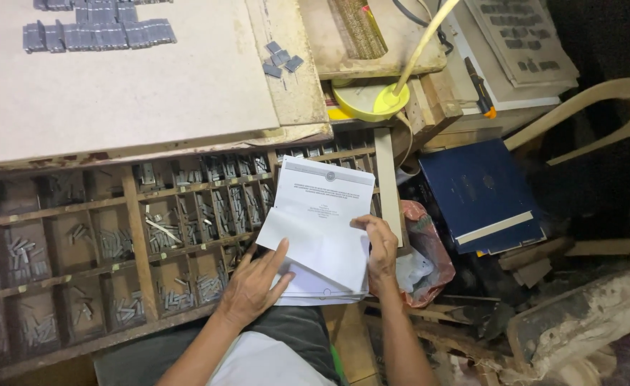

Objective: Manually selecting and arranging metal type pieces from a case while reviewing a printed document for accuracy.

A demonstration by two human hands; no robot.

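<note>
Head view shows a wooden type case [136, 236] with many small compartments of grey metal pieces. Over its right end lie thin white paper sheets [318, 236] (light, floppy, best held at edges). Left hand [252, 286] presses flat, released; right hand [381, 246] pinches their edge.

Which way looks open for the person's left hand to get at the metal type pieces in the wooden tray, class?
Probably yes, to its left: the left hand rests on the folded papers beside the wooden tray, whose compartments of metal type pieces lie uncovered there.
</note>
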